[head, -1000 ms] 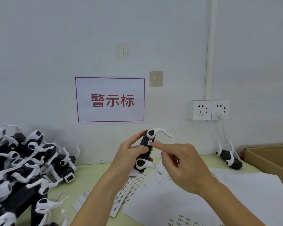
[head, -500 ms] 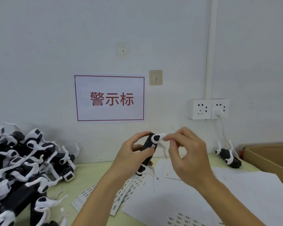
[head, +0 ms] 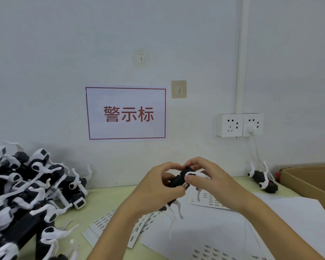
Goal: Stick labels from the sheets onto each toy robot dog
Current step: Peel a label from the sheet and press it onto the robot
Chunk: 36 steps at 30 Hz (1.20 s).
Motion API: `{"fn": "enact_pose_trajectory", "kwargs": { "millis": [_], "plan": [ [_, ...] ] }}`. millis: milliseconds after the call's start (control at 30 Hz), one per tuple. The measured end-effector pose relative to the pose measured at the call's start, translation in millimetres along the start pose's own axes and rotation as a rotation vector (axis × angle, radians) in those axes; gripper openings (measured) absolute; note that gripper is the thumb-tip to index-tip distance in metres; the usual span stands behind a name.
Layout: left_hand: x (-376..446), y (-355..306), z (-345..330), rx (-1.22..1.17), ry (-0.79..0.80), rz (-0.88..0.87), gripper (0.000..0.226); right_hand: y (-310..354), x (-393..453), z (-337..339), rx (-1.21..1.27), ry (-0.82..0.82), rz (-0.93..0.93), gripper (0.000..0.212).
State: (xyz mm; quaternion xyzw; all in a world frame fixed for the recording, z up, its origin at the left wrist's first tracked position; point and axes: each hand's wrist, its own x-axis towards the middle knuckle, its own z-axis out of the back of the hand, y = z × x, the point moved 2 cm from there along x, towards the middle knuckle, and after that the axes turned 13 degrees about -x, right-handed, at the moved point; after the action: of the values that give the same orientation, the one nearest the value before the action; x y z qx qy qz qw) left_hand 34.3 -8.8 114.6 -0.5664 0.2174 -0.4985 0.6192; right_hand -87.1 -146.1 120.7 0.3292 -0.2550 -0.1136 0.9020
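A black and white toy robot dog (head: 178, 180) is held above the table between both hands. My left hand (head: 158, 186) grips its black body from the left and below. My right hand (head: 208, 177) curls over its top, fingers on a white leg joint and thumb by a small label on the body. White legs dangle blurred under the hands. Label sheets (head: 210, 200) with small printed stickers lie on the table beneath, with more label strips (head: 105, 222) to the left.
A heap of black and white robot dogs (head: 26, 194) fills the left of the green table (head: 101, 199). One dog (head: 263, 180) lies by the wall on the right, beside a cardboard box (head: 311, 181). Large white paper sheets (head: 289, 214) cover the right side.
The dog has been tipped from upright to lying flatter and lowered toward the table. My right hand went from pressing the label with a fingertip to curling over the dog's top.
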Motion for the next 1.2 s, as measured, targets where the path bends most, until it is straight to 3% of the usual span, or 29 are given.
{"fn": "enact_pose_trajectory", "kwargs": {
  "millis": [267,467,600,667,767,867,1067,1200],
  "plan": [
    [1.4,-0.5,-4.9,0.080,0.001,-0.081,0.021,-6.0,0.5,-6.4,0.170,0.010,-0.059,0.033],
    [4.7,3.7,-2.1,0.098,-0.091,-0.070,0.030,-11.4,3.2,-3.4,0.263,-0.009,-0.102,0.031],
    [6.0,6.2,7.5,0.150,-0.243,-0.063,0.043,-19.7,7.3,4.6,0.410,-0.142,-0.162,0.031],
    [5.7,7.3,12.5,0.059,-0.280,-0.012,0.046,-21.0,7.9,9.9,0.541,-0.193,-0.175,0.034],
    [6.0,9.4,11.7,-0.260,-0.253,0.075,0.040,-19.6,7.1,12.7,0.692,-0.215,-0.156,0.042],
    [7.0,8.4,9.2,-0.433,-0.274,0.019,0.028,-18.5,6.3,8.0,0.755,-0.193,-0.132,0.041],
    [8.6,8.6,13.6,-0.465,-0.349,-0.041,0.026,-22.5,6.9,6.0,0.724,-0.143,-0.099,0.040],
    [9.1,6.2,13.7,-0.488,-0.360,-0.047,0.029,-27.4,5.2,6.3,0.718,-0.014,-0.120,0.032]
  ]
}}
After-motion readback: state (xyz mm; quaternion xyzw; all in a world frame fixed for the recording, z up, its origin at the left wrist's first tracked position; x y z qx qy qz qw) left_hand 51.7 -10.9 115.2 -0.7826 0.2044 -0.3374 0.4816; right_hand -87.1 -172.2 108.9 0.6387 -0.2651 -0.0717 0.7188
